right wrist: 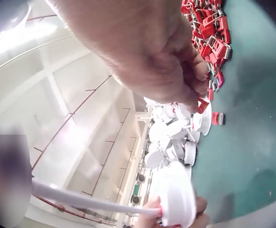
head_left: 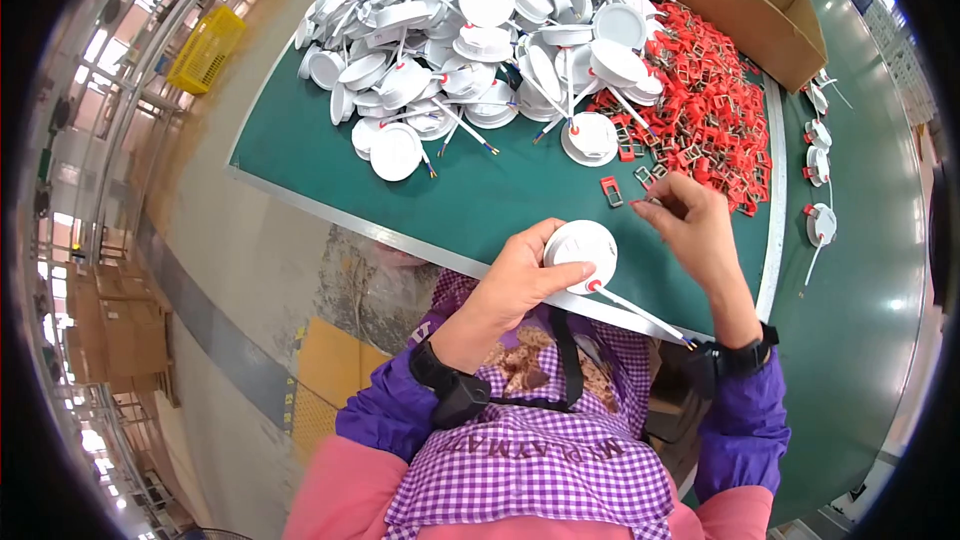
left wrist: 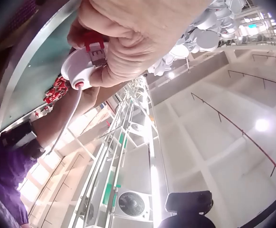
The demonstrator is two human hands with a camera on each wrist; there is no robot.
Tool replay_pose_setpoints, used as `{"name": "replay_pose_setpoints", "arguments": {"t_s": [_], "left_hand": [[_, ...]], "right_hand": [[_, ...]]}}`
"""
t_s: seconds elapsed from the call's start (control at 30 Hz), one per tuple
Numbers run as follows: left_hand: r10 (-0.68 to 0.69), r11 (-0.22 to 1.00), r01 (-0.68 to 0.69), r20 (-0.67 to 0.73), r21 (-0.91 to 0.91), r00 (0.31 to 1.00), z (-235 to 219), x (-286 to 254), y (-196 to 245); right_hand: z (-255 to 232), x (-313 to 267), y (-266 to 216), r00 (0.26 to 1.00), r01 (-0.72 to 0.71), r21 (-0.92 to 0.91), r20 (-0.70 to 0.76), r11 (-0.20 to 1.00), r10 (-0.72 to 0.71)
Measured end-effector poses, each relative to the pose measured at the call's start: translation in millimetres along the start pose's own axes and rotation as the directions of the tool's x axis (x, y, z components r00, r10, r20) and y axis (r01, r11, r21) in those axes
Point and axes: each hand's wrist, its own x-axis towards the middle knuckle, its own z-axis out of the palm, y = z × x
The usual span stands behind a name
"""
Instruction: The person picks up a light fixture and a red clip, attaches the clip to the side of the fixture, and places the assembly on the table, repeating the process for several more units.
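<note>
In the head view my left hand (head_left: 515, 278) grips a round white disc (head_left: 580, 250) with a white cable (head_left: 645, 315) at the table's near edge. A red clip with a metal spring (left wrist: 96, 51) shows against the disc beside the left fingers (left wrist: 116, 61) in the left wrist view. To the right, my right hand (head_left: 695, 235) pinches a small red piece (right wrist: 202, 105) between thumb and fingers, above the green tabletop. Next to it lie loose red clips (head_left: 611, 191) near the edge of the red clip pile (head_left: 700, 100).
A large heap of white discs with cables (head_left: 480, 30) covers the table's far side. Behind the clips stands a cardboard box (head_left: 740, 5). Several discs (head_left: 820, 225) lie on another green surface at right. A yellow crate (head_left: 205, 50) is on the floor at far left.
</note>
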Motion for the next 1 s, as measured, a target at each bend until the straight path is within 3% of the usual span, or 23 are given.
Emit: {"name": "replay_pose_setpoints", "arguments": {"t_s": [0.07,0.13,0.2,0.27,0.33,0.4,0.63,0.7,0.83,0.93,1.0], "left_hand": [[0.036,0.999,-0.036,-0.010,0.012,0.999,4.7,4.2,-2.9],[0.077,0.997,-0.076,-0.026,0.027,0.997,7.3,8.3,-5.6],[0.175,0.981,-0.170,-0.044,0.094,0.984,7.2,10.0,-9.0],[0.201,0.974,-0.193,-0.057,0.122,0.978,8.2,10.3,-11.7],[0.231,0.964,-0.221,-0.057,0.151,0.971,10.1,11.1,-12.2],[0.297,0.934,-0.274,-0.068,0.230,0.953,13.3,9.7,-10.7],[0.358,0.854,-0.314,-0.032,0.415,0.933,18.2,4.0,-3.6],[0.444,0.789,-0.392,0.002,0.474,0.896,18.7,4.1,-3.0],[0.443,0.782,-0.410,0.043,0.470,0.895,18.4,3.6,1.8],[0.400,0.838,-0.398,0.075,0.374,0.913,17.1,3.3,1.5],[0.314,0.884,-0.334,0.113,0.328,0.943,16.5,2.2,0.0]], "right_hand": [[6.6,-17.3,-7.4,0.999,-0.019,0.111,0.027,0.994,0.017],[16.6,-34.0,-7.8,1.000,0.008,0.104,-0.015,0.995,-0.006],[19.2,-44.2,-10.9,0.998,0.040,0.069,-0.042,0.997,-0.037],[19.6,-50.9,-12.4,0.981,0.171,-0.082,-0.079,0.982,-0.178],[20.0,-55.1,-14.5,0.981,0.169,-0.084,-0.081,0.982,-0.176],[22.2,-58.6,-18.1,0.993,0.061,0.031,-0.105,0.998,-0.057],[26.6,-60.2,-18.6,0.980,0.132,-0.015,-0.149,0.991,-0.133],[28.0,-60.4,-17.1,0.981,0.110,-0.006,-0.160,0.994,-0.109],[25.8,-59.4,-20.1,0.970,0.128,-0.050,-0.204,0.990,-0.136],[16.6,-57.7,-15.8,0.990,0.055,0.050,-0.130,0.997,-0.048],[8.2,-56.4,-20.6,0.979,-0.178,0.461,-0.003,0.869,0.202]]}}
